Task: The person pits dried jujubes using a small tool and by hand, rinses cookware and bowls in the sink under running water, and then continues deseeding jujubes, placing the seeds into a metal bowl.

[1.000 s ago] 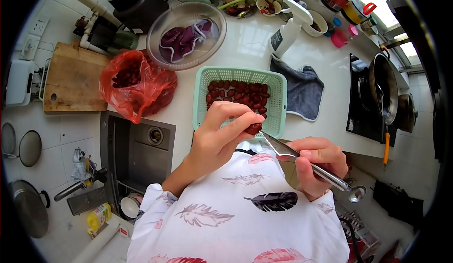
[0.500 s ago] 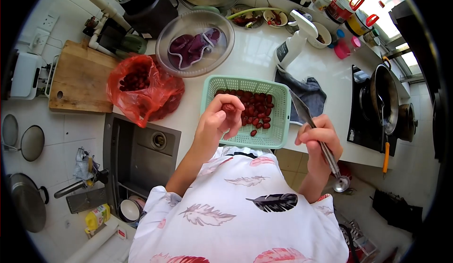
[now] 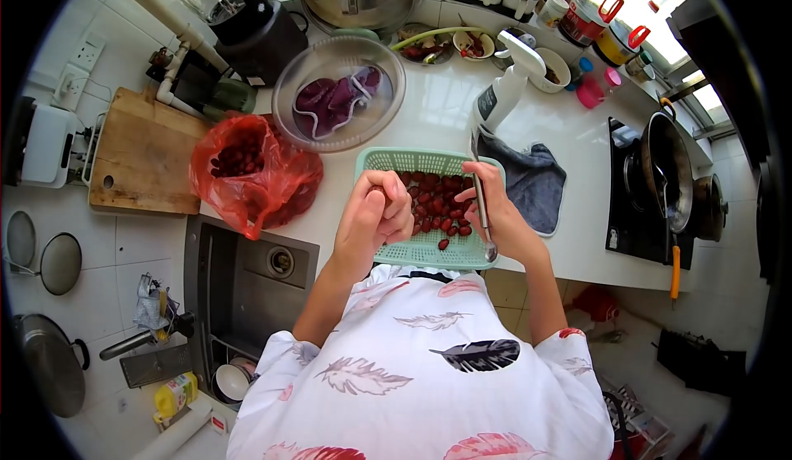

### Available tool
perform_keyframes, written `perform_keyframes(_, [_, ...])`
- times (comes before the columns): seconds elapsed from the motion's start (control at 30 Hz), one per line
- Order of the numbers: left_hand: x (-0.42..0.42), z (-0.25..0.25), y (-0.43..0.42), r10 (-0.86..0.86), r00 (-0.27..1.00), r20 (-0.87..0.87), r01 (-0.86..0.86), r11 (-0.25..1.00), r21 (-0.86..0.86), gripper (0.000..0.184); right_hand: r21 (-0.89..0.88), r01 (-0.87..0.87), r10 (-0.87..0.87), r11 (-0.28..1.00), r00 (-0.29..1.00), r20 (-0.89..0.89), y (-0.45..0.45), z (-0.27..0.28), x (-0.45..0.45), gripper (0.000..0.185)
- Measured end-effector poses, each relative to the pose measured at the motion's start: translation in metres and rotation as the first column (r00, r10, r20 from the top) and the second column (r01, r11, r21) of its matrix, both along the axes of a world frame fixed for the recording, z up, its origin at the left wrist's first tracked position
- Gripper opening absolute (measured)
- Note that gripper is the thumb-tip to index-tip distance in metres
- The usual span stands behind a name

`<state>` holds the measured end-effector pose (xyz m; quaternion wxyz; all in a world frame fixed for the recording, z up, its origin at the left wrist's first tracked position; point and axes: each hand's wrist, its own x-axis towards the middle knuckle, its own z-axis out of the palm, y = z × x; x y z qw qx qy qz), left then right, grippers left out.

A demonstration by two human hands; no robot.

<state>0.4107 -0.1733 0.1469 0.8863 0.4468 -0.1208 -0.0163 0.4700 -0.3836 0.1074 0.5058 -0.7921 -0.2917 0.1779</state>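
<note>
My left hand (image 3: 373, 219) is closed around a red date, mostly hidden by the curled fingers, above the left side of a pale green plastic basket (image 3: 425, 160). Several dark red dates (image 3: 436, 204) lie inside that basket. In my right hand (image 3: 505, 217), over the basket's right side, is a metal melon baller (image 3: 483, 217). Its small round scoop points down toward me, and its narrow blade end points up and away. The two hands are apart.
Left of the basket stands a red plastic bag (image 3: 272, 184) of dates, beside a sink (image 3: 247, 295) and a wooden board (image 3: 144, 155). Behind sits a clear bowl (image 3: 285, 89) with purple cloth. A spray bottle (image 3: 499, 93), grey cloth (image 3: 532, 184) and stove (image 3: 619, 212) are rightward.
My right hand has moved left and away from me, bringing the melon baller over the basket and turning it more upright. My left hand has turned, its fingers now covering more of the date.
</note>
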Motion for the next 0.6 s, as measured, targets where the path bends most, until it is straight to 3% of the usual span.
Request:
perform_keyframes(0.17, [0.002, -0.002, 0.000, -0.092, 0.991, -0.098, 0.079, 0.988, -0.132, 0.032, -0.050, -0.039, 0.043, 0.998, 0.994, 0.096, 0.010, -0.032, 0.005, 0.075])
perform_keyframes(0.23, [0.001, -0.003, 0.002, -0.085, 0.993, -0.086, 0.073, 0.988, -0.137, 0.032, 0.126, -0.024, 0.045, 0.992, 0.984, -0.170, 0.012, -0.040, 0.007, 0.074])
perform_keyframes(0.37, [0.003, 0.001, 0.007, -0.033, 0.993, -0.110, 0.017, 0.990, -0.141, 0.033, 0.237, 0.033, -0.030, 0.971, 0.999, -0.017, 0.019, -0.044, 0.005, 0.071])
perform_keyframes(0.43, [0.005, -0.005, 0.012, -0.059, 0.988, -0.142, 0.033, 0.983, -0.178, 0.037, 0.538, 0.175, -0.072, 0.825, 0.976, -0.207, 0.021, -0.044, 0.006, 0.060])
perform_keyframes(0.47, [0.005, -0.006, 0.013, -0.094, 0.977, -0.193, 0.058, 0.981, -0.187, 0.041, 0.539, 0.174, -0.071, 0.824, 0.976, -0.205, 0.020, -0.042, 0.007, 0.060])
perform_keyframes(0.53, [0.009, -0.005, 0.009, -0.149, 0.947, -0.283, 0.100, 0.978, -0.181, 0.050, 0.521, 0.329, -0.052, 0.788, 0.878, -0.476, 0.015, -0.031, 0.009, 0.045])
perform_keyframes(0.6, [0.010, -0.006, 0.006, -0.098, 0.929, -0.356, 0.066, 0.993, -0.099, 0.047, 0.500, 0.406, -0.078, 0.765, 0.829, -0.554, 0.017, -0.022, 0.009, 0.033])
